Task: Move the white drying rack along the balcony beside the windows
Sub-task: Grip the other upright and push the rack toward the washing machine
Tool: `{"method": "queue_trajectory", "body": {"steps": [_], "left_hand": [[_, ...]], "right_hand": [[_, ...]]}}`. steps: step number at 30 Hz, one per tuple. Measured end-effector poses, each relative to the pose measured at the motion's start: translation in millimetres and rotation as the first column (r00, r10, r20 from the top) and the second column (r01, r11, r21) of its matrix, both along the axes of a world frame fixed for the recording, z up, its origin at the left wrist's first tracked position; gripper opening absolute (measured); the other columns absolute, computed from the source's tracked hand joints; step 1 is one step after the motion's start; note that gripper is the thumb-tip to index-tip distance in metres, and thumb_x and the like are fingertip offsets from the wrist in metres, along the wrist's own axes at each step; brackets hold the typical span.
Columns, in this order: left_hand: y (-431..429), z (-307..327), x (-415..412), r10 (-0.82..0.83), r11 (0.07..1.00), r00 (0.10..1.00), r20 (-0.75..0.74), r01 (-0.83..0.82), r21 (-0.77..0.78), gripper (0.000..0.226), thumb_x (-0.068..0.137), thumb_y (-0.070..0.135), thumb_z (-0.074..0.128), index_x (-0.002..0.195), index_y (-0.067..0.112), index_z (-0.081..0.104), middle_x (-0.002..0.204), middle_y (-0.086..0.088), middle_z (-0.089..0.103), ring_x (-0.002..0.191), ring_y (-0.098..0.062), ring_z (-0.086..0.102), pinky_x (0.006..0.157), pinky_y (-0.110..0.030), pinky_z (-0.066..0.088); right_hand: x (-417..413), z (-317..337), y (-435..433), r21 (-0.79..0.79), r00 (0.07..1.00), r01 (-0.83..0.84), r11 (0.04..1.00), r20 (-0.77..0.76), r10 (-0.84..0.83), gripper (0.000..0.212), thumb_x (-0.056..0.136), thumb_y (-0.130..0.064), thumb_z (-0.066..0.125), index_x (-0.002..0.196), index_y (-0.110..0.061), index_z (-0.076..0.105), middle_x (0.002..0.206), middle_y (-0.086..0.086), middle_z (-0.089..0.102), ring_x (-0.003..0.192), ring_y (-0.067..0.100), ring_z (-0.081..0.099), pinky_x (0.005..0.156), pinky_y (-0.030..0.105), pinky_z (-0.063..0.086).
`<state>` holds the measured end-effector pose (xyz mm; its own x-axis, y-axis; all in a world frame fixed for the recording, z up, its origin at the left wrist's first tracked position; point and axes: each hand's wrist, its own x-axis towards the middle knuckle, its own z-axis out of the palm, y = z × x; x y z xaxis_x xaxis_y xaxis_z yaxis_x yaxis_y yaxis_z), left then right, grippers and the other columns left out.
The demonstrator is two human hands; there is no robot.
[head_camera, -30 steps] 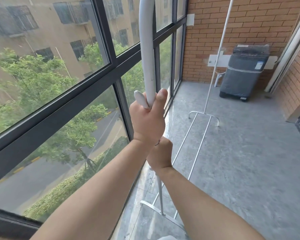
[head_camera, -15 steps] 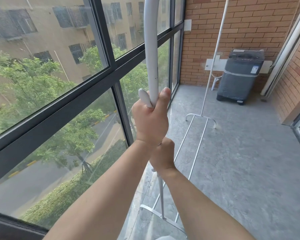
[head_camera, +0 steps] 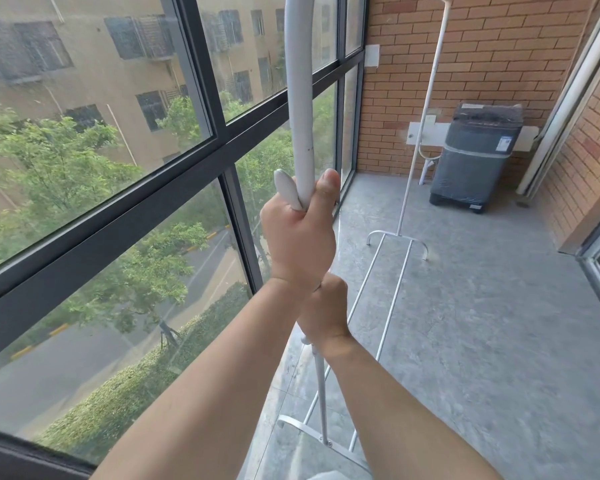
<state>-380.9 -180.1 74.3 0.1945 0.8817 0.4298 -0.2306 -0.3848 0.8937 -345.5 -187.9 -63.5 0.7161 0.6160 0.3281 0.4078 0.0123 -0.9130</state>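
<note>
**Rack carried further along the windows**

Gripped the near pole of the drying rack (head_camera: 300, 98) with both fists: left hand (head_camera: 298, 240) wrapped high, right hand (head_camera: 326, 311) closed just below. Drew nearer the far brick wall (head_camera: 482, 46) than a second before. Beyond, covered washing machine (head_camera: 475, 157); contents hidden, possibly none.

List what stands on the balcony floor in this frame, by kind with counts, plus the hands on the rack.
White drying rack: 1
Covered washing machine: 1
Hands gripping the rack's near upright pole: 2, the left hand above the right hand
Total: 4
</note>
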Motion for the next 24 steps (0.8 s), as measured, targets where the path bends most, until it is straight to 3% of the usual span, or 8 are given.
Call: {"method": "queue_trajectory", "body": {"steps": [8, 12, 17, 21, 24], "left_hand": [[-4, -2, 6, -0.02, 1.0, 1.0, 0.005, 0.02, -0.004, 0.043, 0.089, 0.037, 0.069, 0.049, 0.032, 0.054, 0.057, -0.014, 0.045, 0.054, -0.028, 0.042, 0.049, -0.059, 0.041], [-5, -1, 11, -0.033, 0.999, 0.999, 0.011, 0.033, 0.011, 0.043, 0.088, 0.04, 0.068, 0.057, 0.015, 0.054, 0.057, -0.014, 0.047, 0.053, -0.029, 0.043, 0.048, -0.059, 0.043], [-8, 4, 20, -0.053, 0.999, 0.998, 0.042, 0.052, 0.013, 0.051, 0.087, 0.041, 0.068, 0.062, 0.005, 0.042, 0.057, -0.011, 0.041, 0.055, -0.028, 0.037, 0.048, -0.057, 0.038], [-10, 9, 26, -0.038, 0.999, 0.998, 0.04, 0.037, 0.022, 0.05, 0.086, 0.041, 0.068, 0.056, 0.01, 0.043, 0.057, -0.011, 0.04, 0.055, -0.028, 0.036, 0.048, -0.057, 0.037], [-11, 13, 29, -0.011, 0.999, 1.0, 0.028, 0.01, 0.032, 0.046, 0.089, 0.035, 0.068, 0.048, 0.026, 0.05, 0.052, -0.006, 0.043, 0.052, -0.024, 0.04, 0.048, -0.056, 0.039]], "right_hand": [[5, 1, -6, -0.01, 0.998, -0.024, 1.0, -0.058, 0.023, 0.052, 0.079, 0.01, 0.057, 0.051, -0.019, 0.024, 0.048, -0.004, 0.023, 0.045, 0.015, 0.021, 0.041, 0.018, 0.016], [10, 3, -6, -0.025, 0.995, -0.038, 0.999, -0.089, 0.036, 0.05, 0.078, 0.009, 0.054, 0.052, -0.019, 0.022, 0.049, -0.004, 0.023, 0.049, 0.014, 0.018, 0.041, 0.022, 0.018], [17, 6, -5, -0.056, 0.972, -0.082, 0.995, -0.224, 0.067, 0.045, 0.074, 0.003, 0.046, 0.045, -0.023, 0.024, 0.042, -0.012, 0.02, 0.054, 0.021, 0.019, 0.05, 0.032, 0.024], [23, 13, -7, -0.058, 0.971, -0.096, 0.994, -0.226, 0.08, 0.043, 0.074, 0.005, 0.046, 0.048, -0.022, 0.024, 0.043, -0.011, 0.022, 0.055, 0.02, 0.02, 0.05, 0.031, 0.026], [28, 16, -7, -0.064, 0.971, -0.112, 0.992, -0.218, 0.095, 0.035, 0.077, 0.006, 0.049, 0.053, -0.013, 0.03, 0.048, 0.002, 0.03, 0.053, 0.021, 0.025, 0.048, 0.031, 0.032]]}}
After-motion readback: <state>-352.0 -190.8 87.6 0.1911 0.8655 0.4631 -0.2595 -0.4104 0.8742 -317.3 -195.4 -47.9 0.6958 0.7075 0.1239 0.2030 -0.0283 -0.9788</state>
